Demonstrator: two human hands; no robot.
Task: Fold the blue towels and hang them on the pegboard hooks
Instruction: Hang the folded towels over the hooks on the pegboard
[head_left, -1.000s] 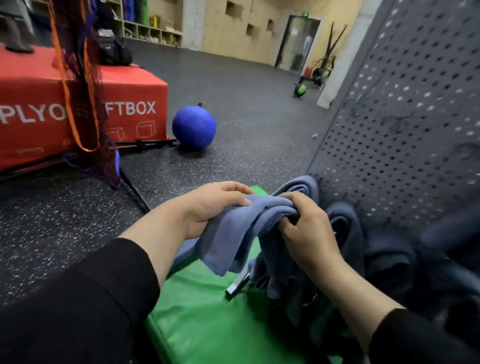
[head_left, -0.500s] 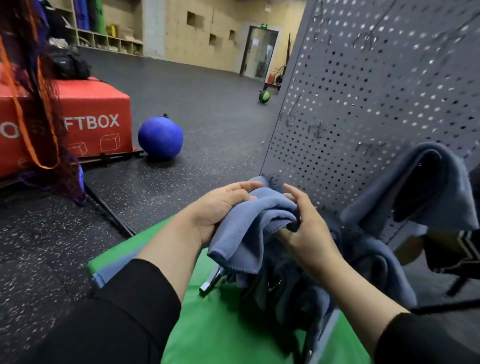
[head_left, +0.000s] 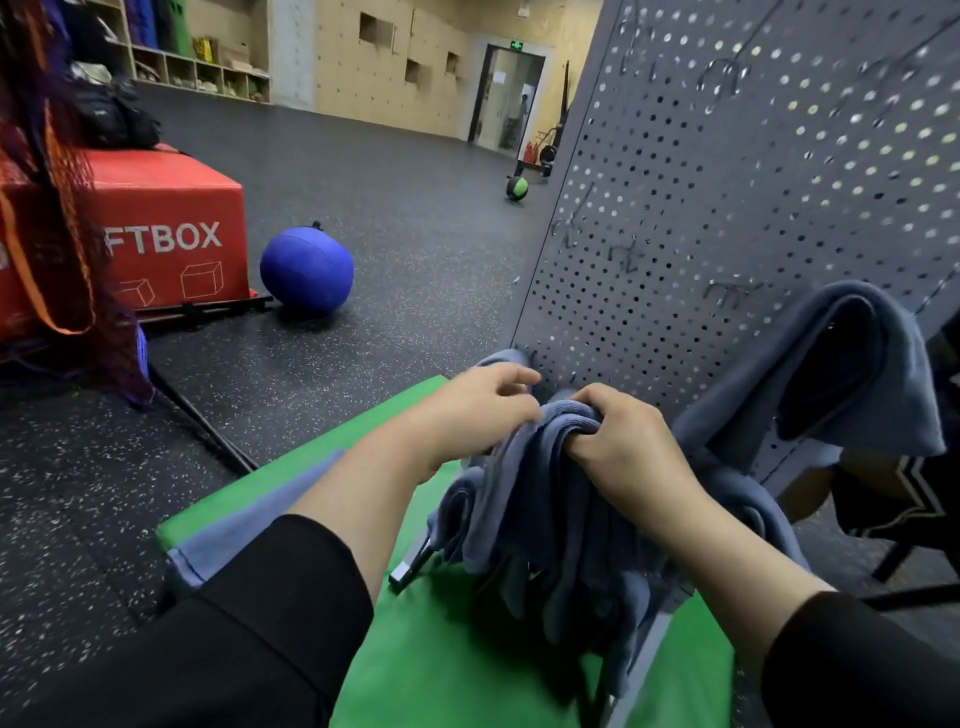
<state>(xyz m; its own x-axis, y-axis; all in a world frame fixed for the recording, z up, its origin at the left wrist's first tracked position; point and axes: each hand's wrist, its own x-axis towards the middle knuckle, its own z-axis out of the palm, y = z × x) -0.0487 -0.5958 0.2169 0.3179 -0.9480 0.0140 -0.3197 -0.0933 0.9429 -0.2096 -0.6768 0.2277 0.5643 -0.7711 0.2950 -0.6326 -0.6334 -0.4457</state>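
Step in hand: you look to be at the hanging stage, bringing a folded blue towel (head_left: 550, 467) up to the lowest row of the pegboard (head_left: 727, 208).
Right hand (head_left: 623, 447): your fingers are curled over the top fold of the towel, gripping it firmly, knuckles toward you.
Left hand (head_left: 483, 410): it sits at the towel's left side with the fingers loosely bent; the palm side is hidden, so you cannot tell whether it pinches the cloth or only steadies it.
Towel in hand: bunched in several layers, its tail hanging down over the green mat (head_left: 457, 649), its top edge just short of the board's bottom holes.
Towels already up: one hung towel (head_left: 831, 374) drapes from the board to the right; more blue cloth hangs low behind your right wrist.
Spare towel: another flat towel (head_left: 249, 525) lies on the mat under your left sleeve, apparently yet to be folded.
Hooks: small wire hooks (head_left: 623, 254) show higher on the board; the one nearest your hands is hidden by the cloth.
Next move: you will likely need to lift the fold over a free hook, then let go with both hands.
Watch for: the loose layers could slip apart, so keep the fold pinched until it seats.
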